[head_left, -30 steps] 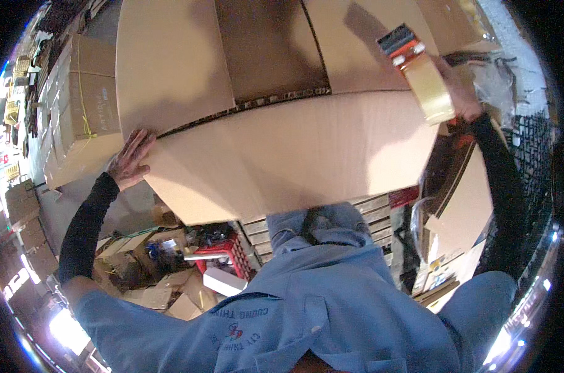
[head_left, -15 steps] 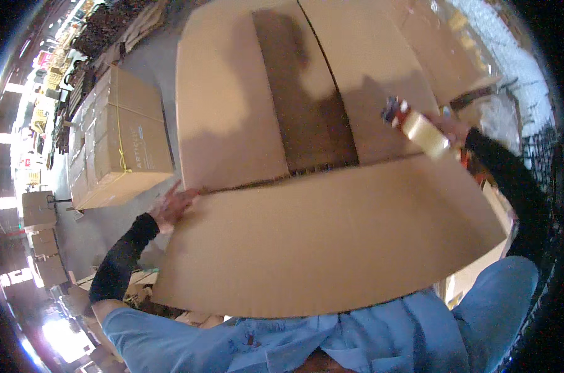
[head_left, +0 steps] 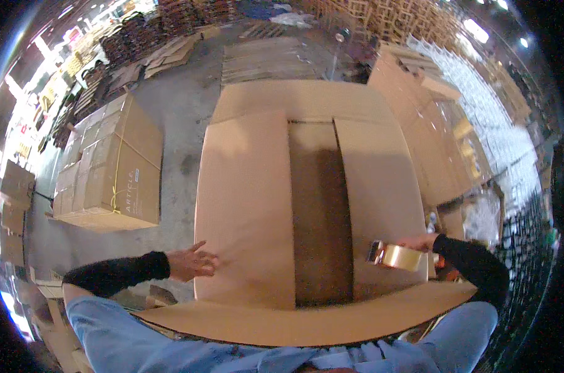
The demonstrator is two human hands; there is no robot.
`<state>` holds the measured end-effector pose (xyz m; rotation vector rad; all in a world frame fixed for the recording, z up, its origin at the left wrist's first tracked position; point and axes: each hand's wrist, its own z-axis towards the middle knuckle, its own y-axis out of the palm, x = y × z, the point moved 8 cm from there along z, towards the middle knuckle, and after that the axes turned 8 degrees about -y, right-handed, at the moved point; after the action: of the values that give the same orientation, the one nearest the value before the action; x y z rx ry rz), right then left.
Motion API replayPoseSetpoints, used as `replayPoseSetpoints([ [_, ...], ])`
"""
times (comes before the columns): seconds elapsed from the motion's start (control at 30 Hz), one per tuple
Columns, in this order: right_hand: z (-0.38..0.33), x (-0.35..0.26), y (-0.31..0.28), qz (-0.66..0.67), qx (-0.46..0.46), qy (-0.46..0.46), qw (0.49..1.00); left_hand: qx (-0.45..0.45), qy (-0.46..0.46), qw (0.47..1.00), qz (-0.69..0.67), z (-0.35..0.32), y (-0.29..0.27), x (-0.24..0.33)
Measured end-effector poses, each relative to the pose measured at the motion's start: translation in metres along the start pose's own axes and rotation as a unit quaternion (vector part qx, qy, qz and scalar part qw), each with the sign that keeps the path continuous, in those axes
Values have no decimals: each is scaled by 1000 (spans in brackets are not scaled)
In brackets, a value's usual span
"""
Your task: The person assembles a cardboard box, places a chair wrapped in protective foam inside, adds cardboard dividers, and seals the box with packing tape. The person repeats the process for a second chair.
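A large brown cardboard box (head_left: 251, 186) stands before me. Its left and right flaps are folded inward, and a strip of the inside (head_left: 322, 211) shows dark between them. The near flap (head_left: 332, 320) sticks out toward my body; the far flap (head_left: 307, 99) spans the opposite side. My left hand (head_left: 194, 261) is open, fingers apart, at the edge of the left flap; whether it touches cannot be told. In my right hand (head_left: 418, 242) is a tape dispenser (head_left: 401, 257) with a roll of pale tape, held over the right flap.
A strapped stack of cartons (head_left: 111, 168) stands on the grey floor to the left. Tall cardboard (head_left: 418, 124) leans beyond the box at right, near clear plastic wrap (head_left: 482, 219). Flat cardboard (head_left: 266, 59) lies behind, and stacked wooden pallets (head_left: 369, 22) line the back.
The view has tipped up, showing more of the floor and background. My left hand has come off the near flap's corner. My right hand, still holding the tape dispenser, is now lower in view.
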<state>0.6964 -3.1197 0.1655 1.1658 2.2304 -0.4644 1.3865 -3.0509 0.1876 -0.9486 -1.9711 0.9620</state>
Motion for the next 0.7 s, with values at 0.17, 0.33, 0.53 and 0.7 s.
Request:
replayPoseSetpoints([
  [0.17, 76, -59, -46, -48, -14, -21, 999, -133, -47, 990, 15, 99, -30, -35],
  [0.33, 135, -98, -88, -102, -15, -81, 991, -241, -79, 960, -119, 85, -58, -49],
  [0.53, 155, -110, -127, -134, 32, -115, 984, 150, -201, 950, -184, 95, -261, -103],
  [0.7, 153, -142, -134, -130, 63, -162, 976, 217, -232, 935, -159, 225, -156, -53],
])
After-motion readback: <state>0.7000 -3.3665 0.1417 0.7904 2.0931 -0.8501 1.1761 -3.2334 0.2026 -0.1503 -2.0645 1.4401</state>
